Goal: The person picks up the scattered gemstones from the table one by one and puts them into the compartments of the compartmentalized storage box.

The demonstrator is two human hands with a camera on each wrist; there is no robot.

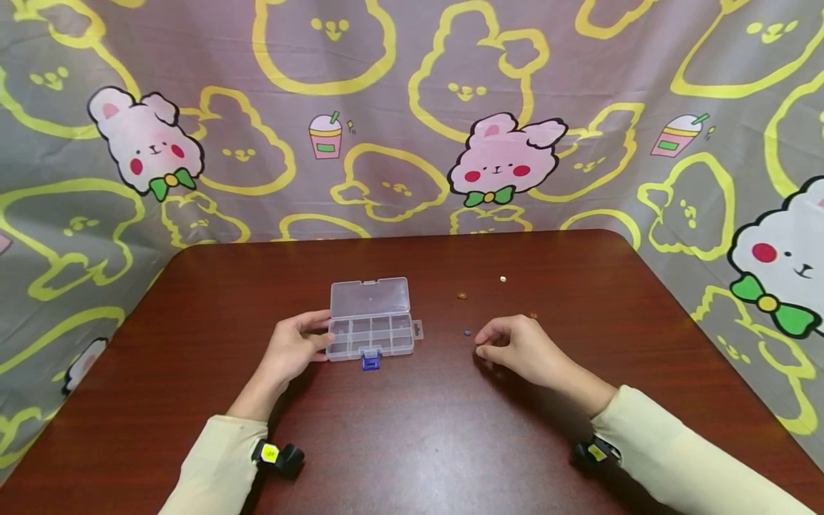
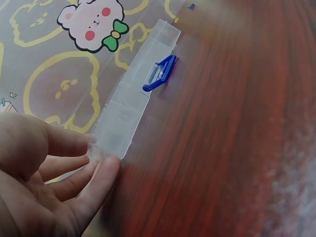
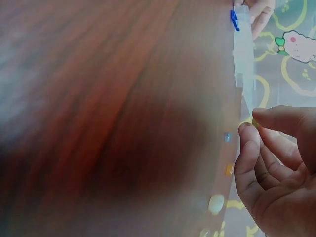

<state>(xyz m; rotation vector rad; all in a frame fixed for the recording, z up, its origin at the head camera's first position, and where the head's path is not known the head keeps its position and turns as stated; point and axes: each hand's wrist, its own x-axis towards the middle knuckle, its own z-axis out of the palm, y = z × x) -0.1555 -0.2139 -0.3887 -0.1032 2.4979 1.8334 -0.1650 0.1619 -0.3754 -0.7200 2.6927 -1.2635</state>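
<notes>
A clear plastic compartment box (image 1: 370, 336) lies on the table with its lid (image 1: 370, 297) raised at the back. Its blue latch (image 1: 370, 360) faces the front edge. At the box's left end, my left hand (image 1: 292, 350) grips it between thumb and fingers. Right of the box, my right hand (image 1: 521, 350) is low over the table. In the right wrist view, its thumb and forefinger pinch a small olive-yellow piece (image 3: 255, 122), mostly hidden by the fingertips. Just left of those fingertips in the head view lies a small blue piece (image 1: 467, 332).
Farther back on the dark wooden table (image 1: 412, 436) lie an amber piece (image 1: 461, 295) and a white one (image 1: 503, 279). A brownish piece (image 1: 533, 315) sits behind the right hand. A hang tab (image 1: 418, 330) sticks out from the box's right end. Patterned cloth (image 1: 399, 114) surrounds the table.
</notes>
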